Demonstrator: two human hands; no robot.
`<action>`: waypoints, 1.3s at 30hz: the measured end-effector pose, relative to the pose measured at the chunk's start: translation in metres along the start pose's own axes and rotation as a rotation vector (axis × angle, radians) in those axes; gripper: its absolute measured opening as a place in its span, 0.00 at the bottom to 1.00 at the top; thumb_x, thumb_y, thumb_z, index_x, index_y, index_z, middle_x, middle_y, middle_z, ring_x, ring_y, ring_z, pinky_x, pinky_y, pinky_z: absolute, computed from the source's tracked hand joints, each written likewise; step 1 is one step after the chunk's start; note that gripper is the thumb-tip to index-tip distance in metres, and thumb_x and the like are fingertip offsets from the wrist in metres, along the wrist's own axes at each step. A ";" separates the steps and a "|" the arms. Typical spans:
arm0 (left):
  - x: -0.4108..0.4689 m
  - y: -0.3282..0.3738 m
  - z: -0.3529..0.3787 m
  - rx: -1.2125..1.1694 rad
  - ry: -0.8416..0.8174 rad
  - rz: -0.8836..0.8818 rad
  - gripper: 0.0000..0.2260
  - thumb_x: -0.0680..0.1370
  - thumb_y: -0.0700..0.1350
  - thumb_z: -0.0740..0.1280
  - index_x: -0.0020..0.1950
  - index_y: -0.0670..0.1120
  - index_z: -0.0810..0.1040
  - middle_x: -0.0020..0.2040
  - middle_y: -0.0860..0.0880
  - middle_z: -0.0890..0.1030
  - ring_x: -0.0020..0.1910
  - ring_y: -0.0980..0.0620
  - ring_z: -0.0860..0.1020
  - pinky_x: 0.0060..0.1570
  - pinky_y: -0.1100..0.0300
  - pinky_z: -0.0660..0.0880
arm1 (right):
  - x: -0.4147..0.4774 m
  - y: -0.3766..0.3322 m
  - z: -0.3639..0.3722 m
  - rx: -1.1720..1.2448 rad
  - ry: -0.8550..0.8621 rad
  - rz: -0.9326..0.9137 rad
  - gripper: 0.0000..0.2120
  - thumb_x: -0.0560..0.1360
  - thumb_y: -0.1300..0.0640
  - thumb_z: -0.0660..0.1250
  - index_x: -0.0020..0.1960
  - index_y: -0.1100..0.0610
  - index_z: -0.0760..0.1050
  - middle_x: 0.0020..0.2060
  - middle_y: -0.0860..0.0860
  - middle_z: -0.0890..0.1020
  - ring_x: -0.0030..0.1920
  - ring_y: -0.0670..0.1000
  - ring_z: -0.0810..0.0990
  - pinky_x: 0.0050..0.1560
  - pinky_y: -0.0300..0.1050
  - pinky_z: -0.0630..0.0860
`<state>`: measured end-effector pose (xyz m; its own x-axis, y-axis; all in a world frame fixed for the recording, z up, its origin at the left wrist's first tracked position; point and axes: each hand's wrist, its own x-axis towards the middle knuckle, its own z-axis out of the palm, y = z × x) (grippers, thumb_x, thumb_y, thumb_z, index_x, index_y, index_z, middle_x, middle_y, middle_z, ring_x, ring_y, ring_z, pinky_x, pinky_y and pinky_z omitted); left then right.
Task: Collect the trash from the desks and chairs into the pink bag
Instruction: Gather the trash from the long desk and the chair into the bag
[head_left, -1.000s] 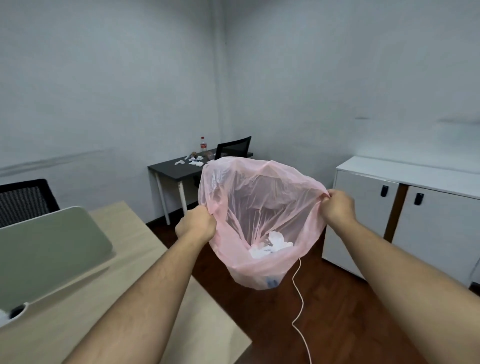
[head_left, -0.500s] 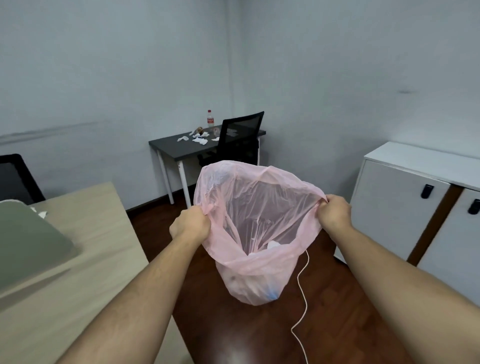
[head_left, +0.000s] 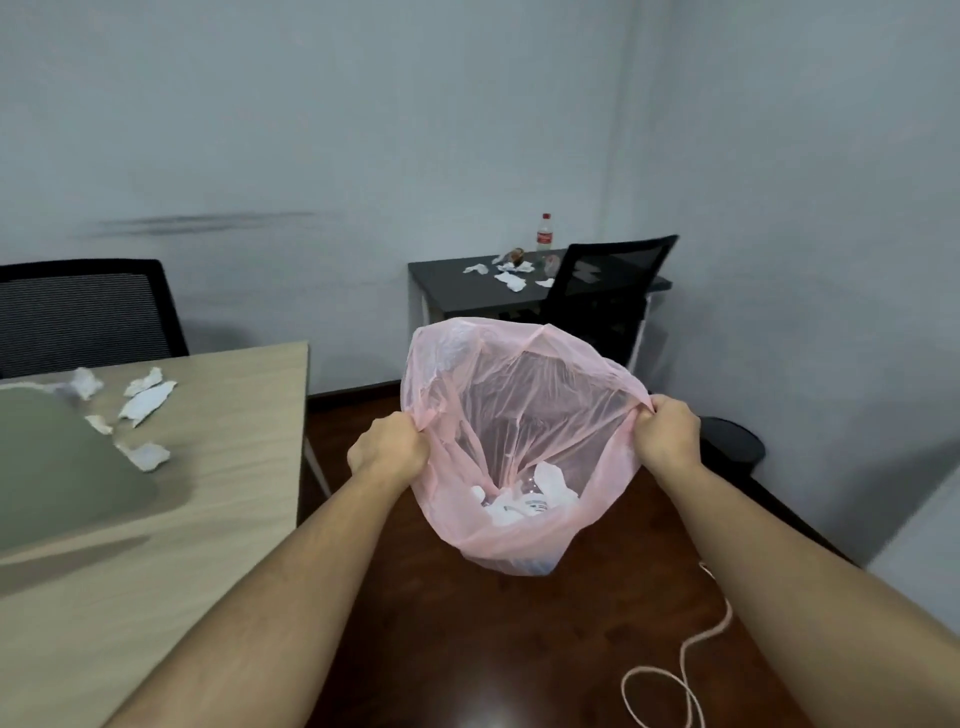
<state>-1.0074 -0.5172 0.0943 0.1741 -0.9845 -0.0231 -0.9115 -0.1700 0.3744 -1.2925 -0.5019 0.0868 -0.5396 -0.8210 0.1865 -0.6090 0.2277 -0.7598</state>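
I hold a thin pink bag (head_left: 597, 493) open in front of me above the floor. My left hand (head_left: 387, 452) grips its left rim and my right hand (head_left: 667, 431) grips its right rim. White crumpled paper and a clear plastic item lie at the bag's bottom. Several torn white paper scraps (head_left: 145, 402) lie on the light wooden desk (head_left: 234, 441) at my left. More paper scraps (head_left: 511, 280) and a plastic bottle (head_left: 544, 239) with a red label sit on the dark desk (head_left: 467, 296) at the back.
A grey laptop lid (head_left: 57, 467) covers the near left of the wooden desk. A black mesh chair (head_left: 88, 312) stands behind it, another black chair (head_left: 608, 296) at the dark desk. A black round bin (head_left: 732, 452) and a white cable (head_left: 691, 660) are on the dark wood floor.
My view has swung left: the white cabinet has left the frame, and the wooden desk's paper scraps and the black bin have come into sight. Both hands keep their grip on the bag.
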 end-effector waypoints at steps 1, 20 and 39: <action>0.012 0.004 0.000 -0.005 0.018 -0.025 0.12 0.78 0.42 0.55 0.53 0.44 0.77 0.48 0.46 0.79 0.46 0.44 0.78 0.41 0.55 0.70 | 0.019 -0.003 0.010 0.009 -0.037 -0.025 0.13 0.74 0.67 0.53 0.34 0.62 0.71 0.31 0.55 0.74 0.32 0.53 0.70 0.28 0.41 0.62; 0.280 -0.087 -0.055 -0.021 0.185 -0.445 0.14 0.78 0.43 0.54 0.55 0.46 0.78 0.54 0.46 0.80 0.52 0.44 0.78 0.46 0.56 0.73 | 0.229 -0.200 0.292 0.146 -0.370 -0.305 0.16 0.75 0.67 0.53 0.30 0.57 0.67 0.31 0.53 0.73 0.33 0.54 0.70 0.28 0.41 0.63; 0.494 -0.237 -0.173 -0.060 0.511 -0.822 0.14 0.79 0.47 0.56 0.54 0.42 0.78 0.53 0.43 0.81 0.52 0.40 0.78 0.52 0.50 0.76 | 0.345 -0.473 0.599 0.323 -0.625 -0.606 0.13 0.77 0.64 0.56 0.36 0.65 0.72 0.35 0.60 0.75 0.38 0.57 0.72 0.37 0.45 0.64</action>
<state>-0.6411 -0.9557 0.1543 0.9023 -0.4190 0.1017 -0.4150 -0.7802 0.4680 -0.8419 -1.2066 0.1373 0.2862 -0.9067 0.3099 -0.4421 -0.4119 -0.7968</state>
